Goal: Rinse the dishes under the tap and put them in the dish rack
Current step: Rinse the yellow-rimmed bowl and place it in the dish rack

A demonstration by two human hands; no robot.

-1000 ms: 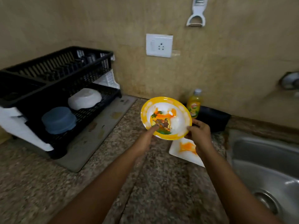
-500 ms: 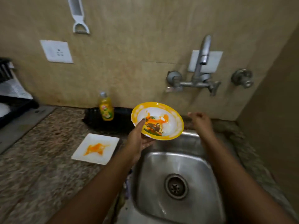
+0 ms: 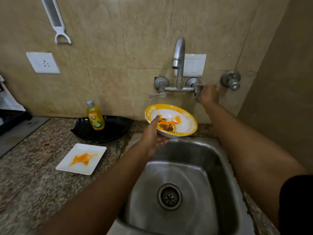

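Over sink (image 3: 211, 167) | left hand (image 3: 152, 138) grips bowl (image 3: 171, 122) | right hand (image 3: 209, 95) seemingly curled on tap handle (image 3: 198, 91)

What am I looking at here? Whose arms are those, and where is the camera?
There is no machine here. The arms belong to a person washing up, and the camera sits on that person's head, looking forward and down, so you see what they see.

The left hand holds a yellow-rimmed bowl with orange smears over the steel sink. The right hand is on a handle of the wall tap; no water shows yet.

On the stone counter lies a square white plate, also smeared orange. Behind it a bottle of yellow dish soap stands on a black tray.
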